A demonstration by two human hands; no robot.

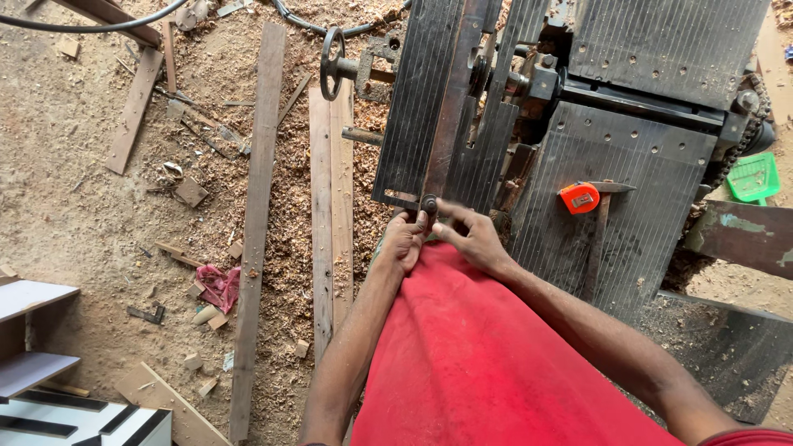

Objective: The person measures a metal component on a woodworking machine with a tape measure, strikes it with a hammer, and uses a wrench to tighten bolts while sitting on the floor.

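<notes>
Steel knob (429, 203) on the planer fence (429, 107): your left hand (402, 240) has its fingers clamped on it, while your right hand (471, 235) keeps fingers apart beside it, steadying.

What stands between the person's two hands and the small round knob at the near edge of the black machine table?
Nothing visible does. The left hand already has its fingertips on the round knob at the near edge of the ribbed machine table. The right hand reaches it from the other side, fingers extended, with no object in the gap.

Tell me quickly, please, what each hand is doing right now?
Left hand: closed on the small dark round metal knob.
Right hand: open, fingers beside that knob, holding nothing.
</notes>
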